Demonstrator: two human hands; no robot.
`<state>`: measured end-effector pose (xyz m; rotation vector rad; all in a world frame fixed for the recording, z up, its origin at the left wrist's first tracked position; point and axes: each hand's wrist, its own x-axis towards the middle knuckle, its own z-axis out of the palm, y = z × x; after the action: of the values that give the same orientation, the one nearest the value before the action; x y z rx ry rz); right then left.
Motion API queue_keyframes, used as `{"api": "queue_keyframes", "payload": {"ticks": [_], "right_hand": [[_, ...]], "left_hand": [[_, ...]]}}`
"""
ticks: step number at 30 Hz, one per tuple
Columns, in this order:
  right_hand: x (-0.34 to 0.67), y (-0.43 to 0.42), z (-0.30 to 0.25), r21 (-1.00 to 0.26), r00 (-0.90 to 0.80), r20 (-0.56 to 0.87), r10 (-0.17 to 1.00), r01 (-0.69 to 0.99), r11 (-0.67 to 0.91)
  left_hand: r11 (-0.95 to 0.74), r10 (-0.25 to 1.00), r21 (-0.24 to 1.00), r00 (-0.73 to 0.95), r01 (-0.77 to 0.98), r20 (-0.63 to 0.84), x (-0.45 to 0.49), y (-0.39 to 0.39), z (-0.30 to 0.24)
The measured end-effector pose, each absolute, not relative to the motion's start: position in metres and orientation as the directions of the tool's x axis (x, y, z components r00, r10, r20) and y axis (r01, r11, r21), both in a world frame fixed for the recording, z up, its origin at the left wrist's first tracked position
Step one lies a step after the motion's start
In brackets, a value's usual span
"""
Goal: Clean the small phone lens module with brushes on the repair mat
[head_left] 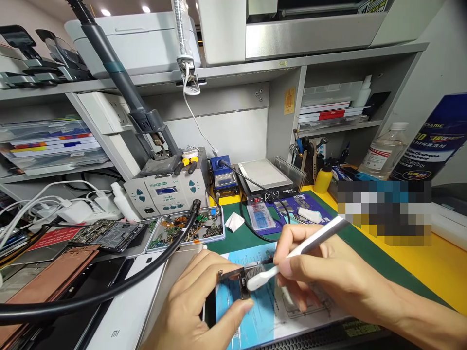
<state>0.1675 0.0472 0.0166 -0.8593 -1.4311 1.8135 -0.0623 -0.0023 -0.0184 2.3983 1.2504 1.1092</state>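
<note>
My left hand [199, 301] pinches a small dark circuit board [235, 284] between thumb and fingers, holding it just above a blue printed sheet [255, 311]. My right hand [328, 277] grips a white brush [302, 250] like a pen. Its bristled head rests on the top of the board. Both hands are closed on what they hold, near the front edge of the green work mat [365, 253].
A black hose [146, 270] curves across the left. Behind stand a hot-air rework station [164, 192], a parts tray [189, 231], a hot plate [264, 177], a yellow bottle [323, 179] and a clear bottle [385, 153]. Phone panels [105, 236] lie at left.
</note>
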Motion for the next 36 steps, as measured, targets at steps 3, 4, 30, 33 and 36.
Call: {"api": "queue_keyframes", "payload": {"ticks": [3,4,30,33,36], "right_hand": [[0.1671,0.0477,0.0163,-0.982,-0.553,-0.095,0.827,-0.083,-0.168],[0.1668,0.0479,0.0163,-0.983,-0.546,-0.093,0.833,-0.084,-0.164],[0.1682,0.0453,0.0181,-0.992,-0.514,-0.065,0.855,-0.059,-0.11],[0.1668,0.045,0.0192,-0.988,-0.546,-0.087,0.833,-0.061,-0.143],[0.1662,0.0454,0.0196,-0.987,-0.529,-0.07,0.845,-0.084,-0.134]], "left_hand": [[-0.614,0.775,0.492,0.355,0.617,0.523,-0.0623,-0.0023,-0.0175],[-0.615,0.774,0.493,0.355,0.615,0.524,-0.0623,-0.0021,-0.0173],[-0.619,0.774,0.514,0.349,0.594,0.529,-0.0623,-0.0006,-0.0187],[-0.623,0.77,0.511,0.346,0.592,0.537,-0.0627,-0.0008,-0.0197],[-0.616,0.774,0.512,0.337,0.599,0.536,-0.0626,-0.001,-0.0202]]}}
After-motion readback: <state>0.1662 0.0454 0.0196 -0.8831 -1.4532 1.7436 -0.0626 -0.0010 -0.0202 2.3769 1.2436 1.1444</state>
